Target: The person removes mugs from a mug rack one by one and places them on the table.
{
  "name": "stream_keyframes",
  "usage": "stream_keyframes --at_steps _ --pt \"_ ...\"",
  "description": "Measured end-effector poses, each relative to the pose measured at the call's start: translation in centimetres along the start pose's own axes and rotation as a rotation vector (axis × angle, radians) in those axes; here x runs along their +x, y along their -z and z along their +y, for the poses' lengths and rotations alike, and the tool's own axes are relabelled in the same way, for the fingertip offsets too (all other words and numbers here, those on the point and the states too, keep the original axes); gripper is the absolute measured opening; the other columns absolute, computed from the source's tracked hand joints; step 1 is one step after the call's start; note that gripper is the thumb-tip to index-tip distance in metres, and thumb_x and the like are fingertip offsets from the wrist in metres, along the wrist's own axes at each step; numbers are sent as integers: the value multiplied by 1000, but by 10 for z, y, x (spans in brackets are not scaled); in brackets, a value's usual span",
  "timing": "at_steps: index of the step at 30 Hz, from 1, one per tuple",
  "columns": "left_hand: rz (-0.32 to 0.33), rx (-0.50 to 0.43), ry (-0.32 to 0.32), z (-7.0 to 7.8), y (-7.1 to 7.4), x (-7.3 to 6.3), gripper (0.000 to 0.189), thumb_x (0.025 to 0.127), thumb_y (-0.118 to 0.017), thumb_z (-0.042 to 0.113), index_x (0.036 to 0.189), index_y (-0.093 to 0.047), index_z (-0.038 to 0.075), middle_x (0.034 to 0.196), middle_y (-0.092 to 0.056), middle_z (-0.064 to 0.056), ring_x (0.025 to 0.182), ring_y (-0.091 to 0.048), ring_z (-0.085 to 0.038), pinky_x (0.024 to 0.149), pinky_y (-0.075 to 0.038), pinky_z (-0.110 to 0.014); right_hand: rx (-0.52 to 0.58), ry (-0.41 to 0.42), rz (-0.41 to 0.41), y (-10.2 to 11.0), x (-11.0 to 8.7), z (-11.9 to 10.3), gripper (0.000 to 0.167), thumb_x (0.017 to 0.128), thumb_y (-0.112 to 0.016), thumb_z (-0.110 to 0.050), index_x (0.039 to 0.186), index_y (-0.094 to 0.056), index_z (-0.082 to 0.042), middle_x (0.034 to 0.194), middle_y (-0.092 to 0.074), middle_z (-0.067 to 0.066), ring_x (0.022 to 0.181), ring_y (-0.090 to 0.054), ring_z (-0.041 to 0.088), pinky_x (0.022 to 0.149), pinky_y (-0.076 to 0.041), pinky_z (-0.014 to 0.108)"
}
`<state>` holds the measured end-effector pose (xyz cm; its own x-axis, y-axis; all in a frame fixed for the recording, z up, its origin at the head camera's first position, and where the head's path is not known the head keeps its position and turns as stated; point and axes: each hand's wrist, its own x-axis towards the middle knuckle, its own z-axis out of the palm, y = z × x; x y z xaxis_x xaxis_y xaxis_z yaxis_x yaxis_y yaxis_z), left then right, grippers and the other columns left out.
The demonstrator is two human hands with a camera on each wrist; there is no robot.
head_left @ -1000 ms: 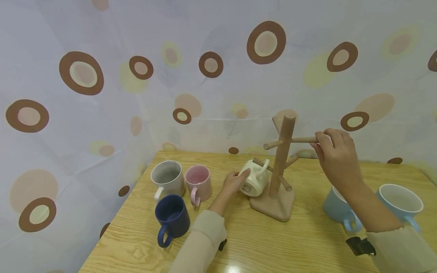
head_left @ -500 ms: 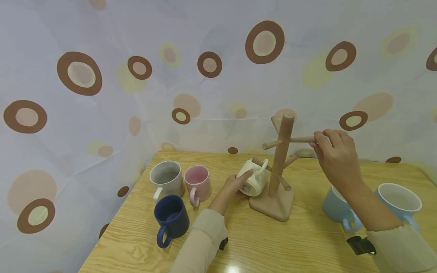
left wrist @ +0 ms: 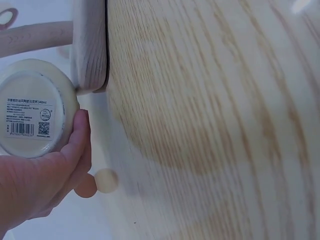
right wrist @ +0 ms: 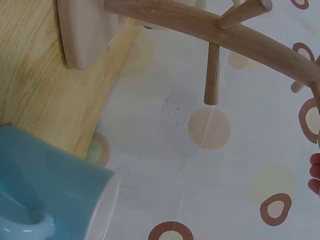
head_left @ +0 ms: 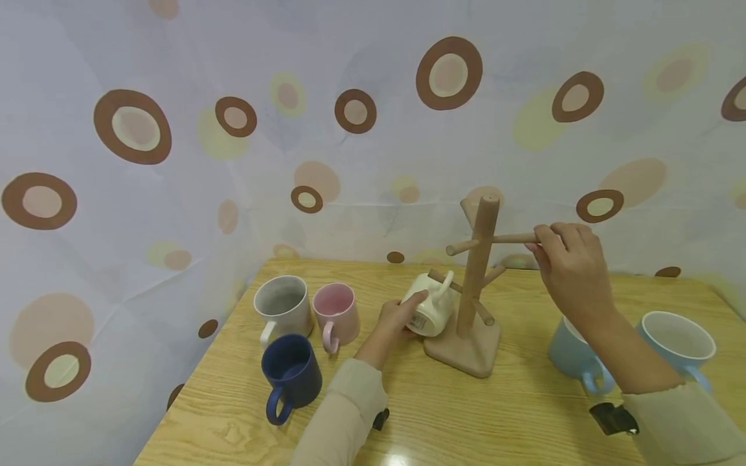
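My left hand (head_left: 397, 318) grips a cream mug (head_left: 424, 312) tilted on its side, its labelled base (left wrist: 34, 112) facing back toward me. The mug's handle (head_left: 445, 288) is at the lower left peg of a wooden mug tree (head_left: 478, 259); the peg seems to run through the loop. With thumb and fingertips, my right hand (head_left: 574, 268) pinches the end of the upper right peg (head_left: 515, 239). Only a few fingertips (right wrist: 314, 172) of that hand show in the right wrist view.
On the left stand a white mug (head_left: 291, 317), a pink mug (head_left: 344, 323) and a dark blue mug (head_left: 303, 382). Two light blue mugs, one nearer the middle (head_left: 568, 353) and one farther right (head_left: 664, 346), stand under my right forearm. A patterned cloth (head_left: 379, 162) hangs behind the table (head_left: 466, 421).
The head view shifts very slightly. Both hands keep their grips, and the cream mug stays at the lower left peg with hardly any movement.
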<state>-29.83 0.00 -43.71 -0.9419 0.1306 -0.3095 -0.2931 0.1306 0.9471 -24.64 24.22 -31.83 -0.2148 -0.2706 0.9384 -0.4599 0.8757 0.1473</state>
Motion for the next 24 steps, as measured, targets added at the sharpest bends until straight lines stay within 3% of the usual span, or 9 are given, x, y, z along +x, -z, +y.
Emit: stream_keyframes --at_steps 8,24 --pt "8 -34 8 0 4 0 67 81 -58 56 115 -56 -2 103 -65 -14 85 -64 -21 79 -55 -37 -2 -22 -32 2 0 -1 37 95 -46 -26 93 -57 9 81 -56 26 75 -51 42 64 -40 51" --pt "123 -204 40 -7 3 -7 70 81 -59 52 119 -51 -6 106 -63 -19 86 -65 -24 74 -56 -35 5 -53 -44 3 -1 -4 38 95 -45 -27 94 -57 9 82 -56 26 76 -50 42 67 -41 51"
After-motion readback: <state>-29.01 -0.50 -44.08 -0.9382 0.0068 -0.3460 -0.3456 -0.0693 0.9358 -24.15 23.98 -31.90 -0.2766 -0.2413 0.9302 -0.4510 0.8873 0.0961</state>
